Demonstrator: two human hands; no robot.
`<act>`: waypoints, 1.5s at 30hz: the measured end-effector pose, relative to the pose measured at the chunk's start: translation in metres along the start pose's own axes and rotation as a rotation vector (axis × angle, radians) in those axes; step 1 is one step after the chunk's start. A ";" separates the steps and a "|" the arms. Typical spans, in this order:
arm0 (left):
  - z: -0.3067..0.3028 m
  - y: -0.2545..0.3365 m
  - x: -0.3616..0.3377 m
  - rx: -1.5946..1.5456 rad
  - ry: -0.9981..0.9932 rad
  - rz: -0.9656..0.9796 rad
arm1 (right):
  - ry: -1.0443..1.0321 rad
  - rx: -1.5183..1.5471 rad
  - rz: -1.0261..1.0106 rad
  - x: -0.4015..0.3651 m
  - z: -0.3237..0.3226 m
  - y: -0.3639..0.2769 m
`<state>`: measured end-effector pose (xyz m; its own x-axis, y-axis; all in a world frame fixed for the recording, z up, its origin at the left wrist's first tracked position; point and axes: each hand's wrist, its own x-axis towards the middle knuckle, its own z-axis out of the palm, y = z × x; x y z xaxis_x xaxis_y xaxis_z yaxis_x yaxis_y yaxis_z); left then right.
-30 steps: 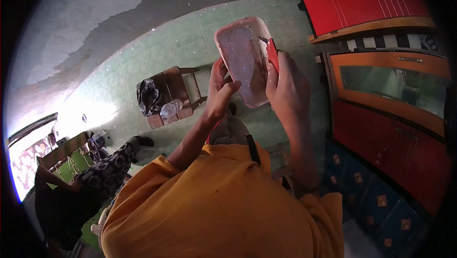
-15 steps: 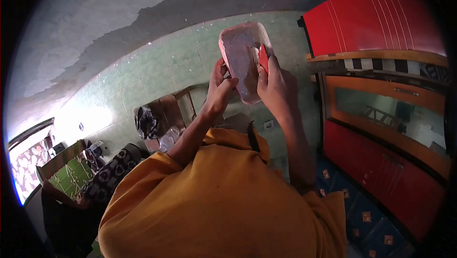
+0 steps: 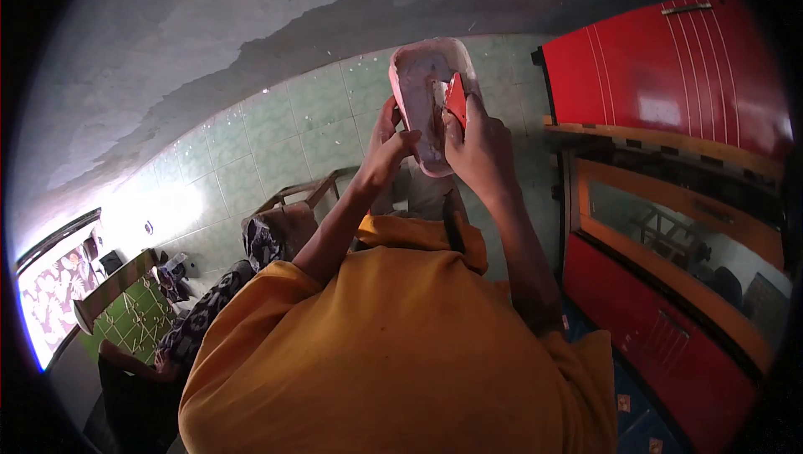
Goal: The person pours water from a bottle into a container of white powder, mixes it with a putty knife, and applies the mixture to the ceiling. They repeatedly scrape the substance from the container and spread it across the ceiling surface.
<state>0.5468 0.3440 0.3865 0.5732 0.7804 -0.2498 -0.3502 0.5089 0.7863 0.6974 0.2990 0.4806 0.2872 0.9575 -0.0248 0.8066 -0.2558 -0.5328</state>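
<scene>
My left hand (image 3: 386,151) grips a rounded rectangular plastic tub (image 3: 396,86) by its left side, thumb over the rim. Smooth grey paste (image 3: 421,73) coats the inside of the tub, which is raised in front of me and tilted so that its inside faces me. In my right hand (image 3: 481,148) is a red scraper (image 3: 457,99), closed in the fingers and thumb. Its edge is inside the tub, with pale paste along it. The right fingers are partly hidden behind the scraper and tub.
Red cabinets (image 3: 661,69) and a glass-fronted cupboard (image 3: 652,211) stand to the right. Ahead rises a green tiled wall (image 3: 276,132) under a patchy grey plastered area (image 3: 335,23). A wooden chair (image 3: 314,193) and dark patterned cloth (image 3: 196,324) lie left, beside a bright window (image 3: 58,295).
My right hand and the scraper have shifted slightly left within the tub. My view has tilted a little, so the room's furniture appears displaced. Both grips stay the same.
</scene>
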 end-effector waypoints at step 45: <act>-0.046 0.130 0.122 -0.232 0.116 0.221 | 0.121 -0.002 -0.204 0.189 0.019 -0.093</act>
<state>0.5370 0.5218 0.4319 0.3813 0.9103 -0.1610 -0.6235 0.3819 0.6822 0.6665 0.5065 0.5095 0.1774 0.9666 0.1850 0.8554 -0.0585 -0.5146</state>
